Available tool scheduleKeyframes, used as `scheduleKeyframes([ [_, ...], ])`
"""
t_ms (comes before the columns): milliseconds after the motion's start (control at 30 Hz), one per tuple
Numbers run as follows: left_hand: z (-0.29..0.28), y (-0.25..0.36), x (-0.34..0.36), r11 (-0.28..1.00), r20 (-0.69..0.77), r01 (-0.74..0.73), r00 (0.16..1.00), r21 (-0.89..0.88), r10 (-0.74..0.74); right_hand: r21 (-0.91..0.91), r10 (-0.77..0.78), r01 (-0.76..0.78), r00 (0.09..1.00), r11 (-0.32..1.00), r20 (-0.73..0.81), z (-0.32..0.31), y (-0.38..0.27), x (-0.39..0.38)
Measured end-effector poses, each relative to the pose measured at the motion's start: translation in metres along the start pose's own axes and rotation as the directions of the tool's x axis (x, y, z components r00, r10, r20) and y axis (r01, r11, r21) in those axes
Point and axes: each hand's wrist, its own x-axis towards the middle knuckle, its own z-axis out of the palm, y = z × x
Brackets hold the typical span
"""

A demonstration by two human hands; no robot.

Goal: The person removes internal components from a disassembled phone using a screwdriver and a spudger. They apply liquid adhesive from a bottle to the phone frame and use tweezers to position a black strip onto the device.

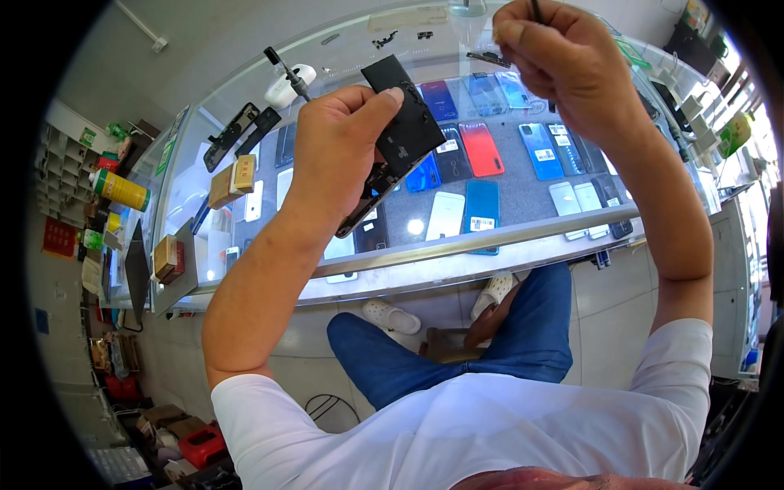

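Phone (406, 137) in upper middle of the frame, held by the left hand (339, 147), seems already opened, but not yet closed again. The right hand (563, 69), upper right, pinches a thin dark stick (536, 11).

A matt, smooth black panel (411, 139) on the opened phone (369, 198) shows against a glossy glass counter top (351, 61) with satin metal edging (408, 254), rough grey cloth-like lining (516, 200), a shiny red phone back (482, 149), glossy white plastic case (290, 86), matt cardboard box (221, 189), woven denim jeans (371, 351) and smooth plastic-looking clogs (392, 317).
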Motion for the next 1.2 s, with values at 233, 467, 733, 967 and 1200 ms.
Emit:
scheduleKeyframes([
  [233, 0.001, 0.004, -0.002, 0.996, 0.03, 0.019, 0.999, -0.083, -0.017, -0.402, -0.138, 0.236, 0.956, 0.885, 0.259, 0.003, 0.006, -0.003],
  [467, -0.003, 0.003, 0.0, 0.992, 0.074, 0.02, 0.997, -0.124, -0.011, -0.353, -0.129, 0.181, 0.977, 0.918, 0.167, 0.013, 0.009, -0.008],
  [733, 0.005, 0.002, -0.006, 1.0, 0.062, -0.023, 0.998, 0.006, 0.023, -0.586, -0.441, 0.454, 0.88, 0.672, 0.176, 0.025, 0.018, -0.01],
  [967, 0.011, 0.006, -0.01, 0.971, 0.078, -0.123, 0.991, 0.206, 0.109, -0.72, -0.64, 0.639, 0.678, 0.271, 0.361, 0.031, 0.028, -0.009],
  [1200, 0.013, 0.007, -0.013, 0.973, 0.132, -0.181, 0.978, 0.146, 0.162, -0.751, -0.631, 0.66, 0.592, 0.021, 0.502, 0.033, 0.03, -0.007],
])
